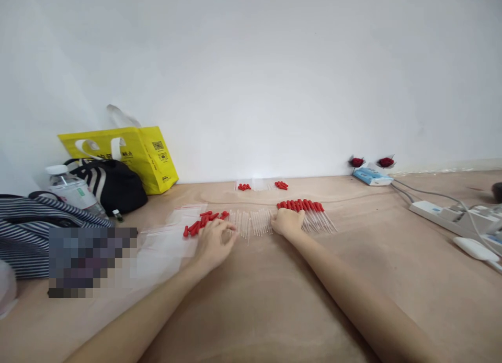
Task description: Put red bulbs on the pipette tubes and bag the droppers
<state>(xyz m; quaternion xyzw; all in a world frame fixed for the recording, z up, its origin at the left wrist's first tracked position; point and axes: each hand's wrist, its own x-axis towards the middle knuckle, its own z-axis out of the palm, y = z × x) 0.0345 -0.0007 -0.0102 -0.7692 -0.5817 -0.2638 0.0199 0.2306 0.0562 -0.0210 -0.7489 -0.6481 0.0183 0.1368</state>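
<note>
My left hand (215,241) is beside a loose pile of small red caps (195,226). Its thumb and forefinger curve toward each other at the left end of a row of thin clear sticks (257,223). Whatever may be between those fingertips is too small to make out. Closed like a fist, my right hand (288,222) rests at the right end of that row. It touches or nearly touches a fanned row of clear sticks with red caps (309,206) on their far ends. The palm and fingertips of my right hand are hidden.
Clear plastic bags (172,240) lie left of my left hand. Two small red clusters (281,185) sit by the wall. A yellow bag (157,164), black bag (117,185), bottle (74,188) and striped bag (23,232) stand left. Rightward are a tissue pack (372,176) and power strip (435,211).
</note>
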